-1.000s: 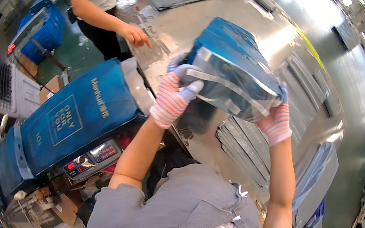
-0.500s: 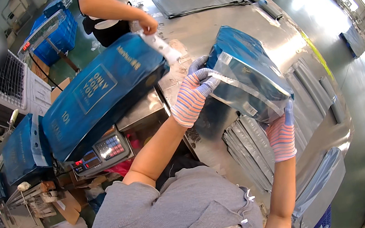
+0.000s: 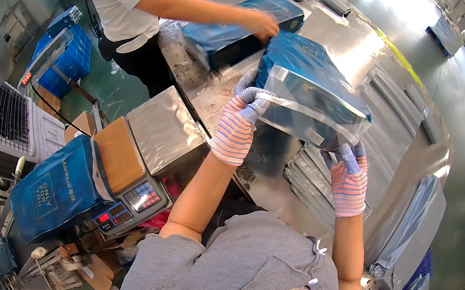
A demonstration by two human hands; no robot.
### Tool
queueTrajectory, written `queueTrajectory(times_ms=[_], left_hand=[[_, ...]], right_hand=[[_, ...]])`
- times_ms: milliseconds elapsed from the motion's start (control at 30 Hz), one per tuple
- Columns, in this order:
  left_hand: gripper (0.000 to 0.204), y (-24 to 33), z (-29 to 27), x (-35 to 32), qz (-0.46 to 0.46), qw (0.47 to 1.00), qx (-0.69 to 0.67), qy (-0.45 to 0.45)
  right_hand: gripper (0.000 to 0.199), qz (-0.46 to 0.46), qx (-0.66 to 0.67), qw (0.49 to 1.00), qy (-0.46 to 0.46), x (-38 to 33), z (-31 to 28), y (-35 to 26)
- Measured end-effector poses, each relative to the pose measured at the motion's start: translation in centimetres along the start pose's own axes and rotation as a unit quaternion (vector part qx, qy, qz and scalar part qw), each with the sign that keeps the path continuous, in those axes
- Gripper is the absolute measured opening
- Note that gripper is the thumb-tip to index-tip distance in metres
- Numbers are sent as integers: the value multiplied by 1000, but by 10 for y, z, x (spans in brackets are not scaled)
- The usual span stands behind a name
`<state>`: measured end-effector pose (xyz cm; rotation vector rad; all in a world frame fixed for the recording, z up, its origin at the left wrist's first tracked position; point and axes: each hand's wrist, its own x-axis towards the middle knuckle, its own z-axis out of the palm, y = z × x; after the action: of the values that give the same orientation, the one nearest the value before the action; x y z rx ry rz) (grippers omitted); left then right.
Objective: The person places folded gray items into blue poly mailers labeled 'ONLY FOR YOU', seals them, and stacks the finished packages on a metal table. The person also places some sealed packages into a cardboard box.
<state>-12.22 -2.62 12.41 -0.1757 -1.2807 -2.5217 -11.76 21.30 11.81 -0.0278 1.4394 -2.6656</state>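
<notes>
A filled blue plastic bag point(image 3: 301, 69) with a clear end and a pale strip along its edge is tilted up over the metal table in front of me. My left hand point(image 3: 235, 125), in a striped glove, pinches the left end of that strip. My right hand point(image 3: 349, 182), gloved alike, has its fingers bent at the bag's lower right corner; how firmly they grip is hard to see. Behind it, a co-worker's blurred hand point(image 3: 261, 23) reaches over another blue bag point(image 3: 214, 37) lying on the table.
At left, one blue bag point(image 3: 58, 189) lies beside a digital scale point(image 3: 137, 201) with a brown plate. Stacked grey bags point(image 3: 316, 186) lie on the table below the bag; further grey sheets point(image 3: 390, 112) are at right. A blue crate point(image 3: 68, 62) stands far left.
The co-worker's blue bag has gone from above the scale to the far table. My right hand has shifted slightly left and down, its fingers more bent. My left hand keeps its pinch.
</notes>
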Motion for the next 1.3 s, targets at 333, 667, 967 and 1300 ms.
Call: queueTrajectory(times_ms=[333,667,967,1300], left_hand=[[29,-7,-3,-11,41,979,202,0],[12,-3,-8,-14,11,986,165,1],[10,-6,-15,-12,9,998,57,-19],[9,-6,-16,-8,-15,999,-4,-30]], right_hand=[[21,55,62,997,-3,3,-10,2],[19,95,113,989,15,4,-3,-1],[26,83,128,988,-30,3,-10,-1],[19,136,182,969,101,10,-2,0]])
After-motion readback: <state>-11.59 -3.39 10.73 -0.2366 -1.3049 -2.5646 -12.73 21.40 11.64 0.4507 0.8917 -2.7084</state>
